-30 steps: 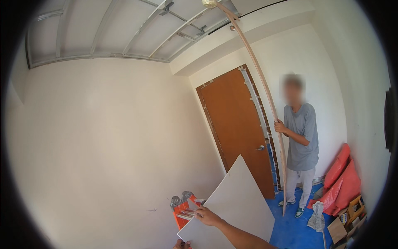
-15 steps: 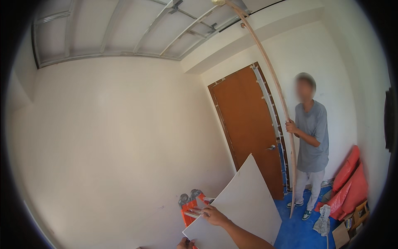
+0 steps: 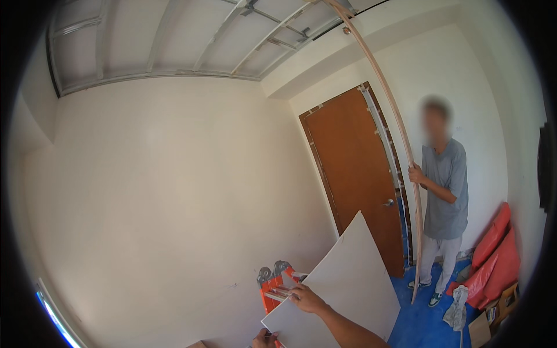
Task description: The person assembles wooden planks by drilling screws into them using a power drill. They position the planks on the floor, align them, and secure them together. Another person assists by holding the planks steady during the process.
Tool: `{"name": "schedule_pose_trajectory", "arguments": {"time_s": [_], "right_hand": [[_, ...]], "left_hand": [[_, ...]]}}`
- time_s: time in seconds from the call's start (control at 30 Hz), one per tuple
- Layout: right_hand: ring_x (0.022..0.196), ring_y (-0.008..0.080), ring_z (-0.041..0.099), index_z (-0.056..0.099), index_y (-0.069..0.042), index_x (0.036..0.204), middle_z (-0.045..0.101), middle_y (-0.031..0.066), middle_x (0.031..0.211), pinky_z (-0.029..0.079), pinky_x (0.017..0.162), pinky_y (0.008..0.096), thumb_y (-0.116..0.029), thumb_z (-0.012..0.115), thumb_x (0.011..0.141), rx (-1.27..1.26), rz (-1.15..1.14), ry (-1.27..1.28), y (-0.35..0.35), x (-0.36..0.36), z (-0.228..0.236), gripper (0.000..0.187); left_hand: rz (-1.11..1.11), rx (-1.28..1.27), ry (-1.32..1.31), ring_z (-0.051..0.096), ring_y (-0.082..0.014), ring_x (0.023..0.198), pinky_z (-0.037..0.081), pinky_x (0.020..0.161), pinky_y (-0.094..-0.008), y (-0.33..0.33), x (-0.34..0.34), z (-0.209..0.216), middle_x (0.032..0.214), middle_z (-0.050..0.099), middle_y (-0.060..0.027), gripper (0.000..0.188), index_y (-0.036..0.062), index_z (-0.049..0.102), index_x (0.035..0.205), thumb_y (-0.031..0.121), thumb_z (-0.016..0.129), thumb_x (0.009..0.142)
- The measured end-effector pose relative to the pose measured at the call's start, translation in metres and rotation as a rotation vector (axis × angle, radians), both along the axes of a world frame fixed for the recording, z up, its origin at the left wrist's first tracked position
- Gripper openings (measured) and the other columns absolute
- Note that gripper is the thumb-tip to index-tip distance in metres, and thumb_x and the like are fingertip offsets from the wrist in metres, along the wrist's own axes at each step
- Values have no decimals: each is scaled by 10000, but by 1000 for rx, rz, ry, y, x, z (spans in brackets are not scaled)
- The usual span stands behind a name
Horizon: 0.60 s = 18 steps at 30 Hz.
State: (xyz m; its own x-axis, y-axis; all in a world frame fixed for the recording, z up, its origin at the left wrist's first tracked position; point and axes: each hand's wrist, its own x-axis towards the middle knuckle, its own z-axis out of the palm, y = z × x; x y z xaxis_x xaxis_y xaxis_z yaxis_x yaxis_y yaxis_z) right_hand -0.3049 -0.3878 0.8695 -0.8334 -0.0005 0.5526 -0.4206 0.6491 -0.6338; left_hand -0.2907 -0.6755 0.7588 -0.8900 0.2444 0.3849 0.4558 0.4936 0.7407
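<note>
A large white board [image 3: 357,278] leans in front of me, its long left edge slanting up to a pointed top corner. My right hand [image 3: 306,299] is closed at that left edge, thumb and fingers pinched on it; a small grey triangular piece [image 3: 288,282] shows beside the fingertips. Lower down, by the board's lower left corner, my left hand [image 3: 264,340] is closed around a small dark object [image 3: 267,333] whose kind I cannot make out. Just beyond the board stands an orange ladder [image 3: 268,297] with grey rounded joints, partly hidden by it.
On the right another person [image 3: 447,191] holds a long wooden pole [image 3: 400,124] that reaches to the ceiling frame [image 3: 203,55]. A brown door [image 3: 354,174] is behind the board. Red bags [image 3: 496,261], a grey cloth [image 3: 457,310] and boxes [image 3: 481,330] lie on blue floor covering [image 3: 409,325].
The whole scene has shifted slightly rightward as my view turned left. Both hands keep their places at the board's edge, and the other person still holds the pole.
</note>
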Motion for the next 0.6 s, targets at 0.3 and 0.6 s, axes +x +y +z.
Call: {"name": "schedule_pose_trajectory", "arguments": {"time_s": [0.3, 0.6], "right_hand": [[1396, 385, 500, 576, -258, 1518, 587, 181, 1441, 415, 1191, 489, -290, 568, 1082, 33, -5, 69, 3, 10, 3, 437], [1431, 392, 481, 656, -30, 1348, 555, 208, 1452, 409, 1191, 469, -292, 608, 1061, -5, -19, 32, 6, 22, 3, 392]], "left_hand": [[-39, 20, 59, 768, -310, 839, 596, 725, -453, -2, -12, -19, 944, 791, -189, 240, 35, 660, 1236, 118, 646, 1011], [-97, 46, 89, 753, -276, 854, 593, 748, -426, 0, 1, -18, 961, 782, -179, 232, 4, 646, 1239, 109, 622, 1034]]}}
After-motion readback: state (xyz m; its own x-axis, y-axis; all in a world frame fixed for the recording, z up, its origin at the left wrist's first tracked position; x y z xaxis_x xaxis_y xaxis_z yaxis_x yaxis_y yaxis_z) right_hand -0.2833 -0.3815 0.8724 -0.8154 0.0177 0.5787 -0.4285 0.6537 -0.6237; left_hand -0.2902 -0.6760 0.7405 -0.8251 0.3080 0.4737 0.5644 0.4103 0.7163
